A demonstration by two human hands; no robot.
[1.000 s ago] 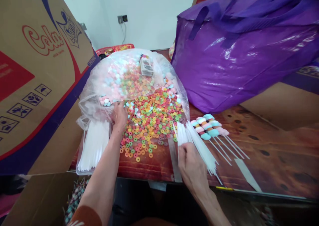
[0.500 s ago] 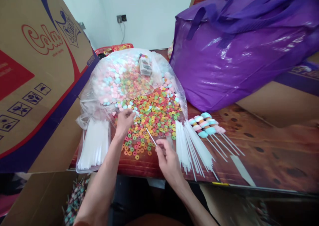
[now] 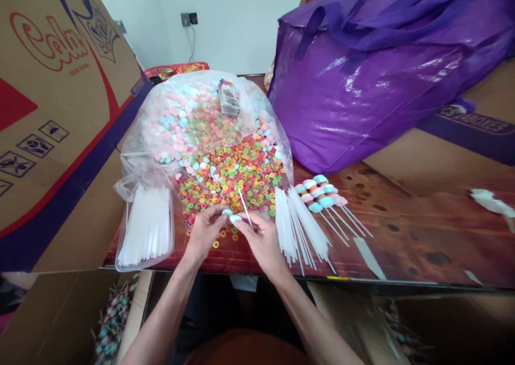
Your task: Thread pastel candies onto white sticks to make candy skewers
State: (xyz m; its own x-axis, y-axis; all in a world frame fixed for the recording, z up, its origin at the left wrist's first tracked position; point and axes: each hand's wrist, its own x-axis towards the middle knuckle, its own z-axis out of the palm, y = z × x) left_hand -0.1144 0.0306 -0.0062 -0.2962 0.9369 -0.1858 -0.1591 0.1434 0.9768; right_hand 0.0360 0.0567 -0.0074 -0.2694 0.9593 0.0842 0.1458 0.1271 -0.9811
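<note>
My left hand (image 3: pixel 205 231) and my right hand (image 3: pixel 261 239) meet at the table's near edge. The right hand pinches a thin white stick (image 3: pixel 243 208) that points up and away. The left hand pinches a pale blue candy piece (image 3: pixel 226 212), and a second pale piece (image 3: pixel 235 219) sits at the right fingertips. Just beyond lies a heap of coloured ring candies (image 3: pixel 231 174) spilling from a clear plastic bag (image 3: pixel 189 118). A fan of loose white sticks (image 3: pixel 300 225) lies to the right of my right hand. Finished candy skewers (image 3: pixel 322 193) lie past them.
A clear packet of white sticks (image 3: pixel 147 228) sits at the left. A large printed cardboard box (image 3: pixel 52 112) stands on the left, a big purple bag (image 3: pixel 382 75) at the back right. The wooden table (image 3: pixel 422 236) stretches right. An open carton (image 3: pixel 116 316) holds more skewers below.
My left hand came back from the candy heap with a pale piece. My right hand left the stick fan with one stick and moved left to meet it.
</note>
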